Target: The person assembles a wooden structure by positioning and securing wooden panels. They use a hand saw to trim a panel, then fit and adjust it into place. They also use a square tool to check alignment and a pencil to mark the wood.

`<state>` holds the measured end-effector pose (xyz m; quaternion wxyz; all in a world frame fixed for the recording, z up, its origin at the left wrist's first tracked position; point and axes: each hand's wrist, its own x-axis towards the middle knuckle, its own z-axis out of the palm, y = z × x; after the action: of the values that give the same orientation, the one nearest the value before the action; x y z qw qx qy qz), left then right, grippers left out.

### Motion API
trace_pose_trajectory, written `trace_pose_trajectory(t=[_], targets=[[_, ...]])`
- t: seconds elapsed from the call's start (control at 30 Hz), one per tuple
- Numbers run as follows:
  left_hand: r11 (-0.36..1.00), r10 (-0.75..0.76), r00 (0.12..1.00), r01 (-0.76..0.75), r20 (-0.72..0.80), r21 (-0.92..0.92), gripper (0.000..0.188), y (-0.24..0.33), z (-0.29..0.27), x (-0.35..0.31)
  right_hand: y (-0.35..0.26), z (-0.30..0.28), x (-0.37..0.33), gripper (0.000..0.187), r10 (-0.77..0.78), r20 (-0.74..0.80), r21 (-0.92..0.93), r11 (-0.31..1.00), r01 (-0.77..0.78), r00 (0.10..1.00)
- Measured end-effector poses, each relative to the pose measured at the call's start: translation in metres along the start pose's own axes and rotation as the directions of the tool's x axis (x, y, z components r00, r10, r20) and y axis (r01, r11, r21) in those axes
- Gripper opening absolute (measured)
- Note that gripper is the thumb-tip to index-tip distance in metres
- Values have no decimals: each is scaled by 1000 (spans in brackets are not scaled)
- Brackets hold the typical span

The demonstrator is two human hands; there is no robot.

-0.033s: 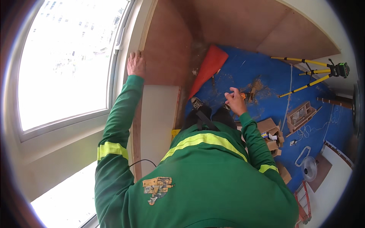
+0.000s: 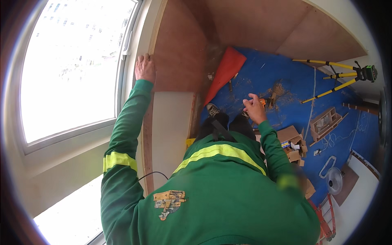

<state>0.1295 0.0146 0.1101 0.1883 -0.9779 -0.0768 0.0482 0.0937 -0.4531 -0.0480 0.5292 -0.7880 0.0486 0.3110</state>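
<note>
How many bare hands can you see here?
2: the left hand at the pale trim beside the window, and the right hand above the blue floor.

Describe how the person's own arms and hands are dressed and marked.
The left sleeve and right sleeve are long and green, reaching the wrists. A fluorescent yellow band crosses the left one; the right one's yellow patch looks blurred. The left hand and right hand wear no gloves.

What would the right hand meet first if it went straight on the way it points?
Probably the red sheet, across the blue floor; depth is unclear, so the right hand might pass above it.
</note>
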Motion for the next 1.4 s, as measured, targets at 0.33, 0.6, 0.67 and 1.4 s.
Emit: trace_pose_trajectory(t=[0.33,0.6,0.67,1.4], targets=[[998,-41,986,33,-160,-57,22,-3,54,66,124,-87,-14,61,328,-212,241,930,-276,921],[982,-162,925,115,-345,-151,28,12,64,53,181,-128,-53,58,423,-284,275,896,-349,861],[978,-173,927,120,-333,-172,36,11,64,53,174,-130,-46,57,408,-274,259,903,-341,871],[936,-317,898,244,-306,-254,45,17,59,56,-26,-214,170,55,11,115,-511,858,50,993]])
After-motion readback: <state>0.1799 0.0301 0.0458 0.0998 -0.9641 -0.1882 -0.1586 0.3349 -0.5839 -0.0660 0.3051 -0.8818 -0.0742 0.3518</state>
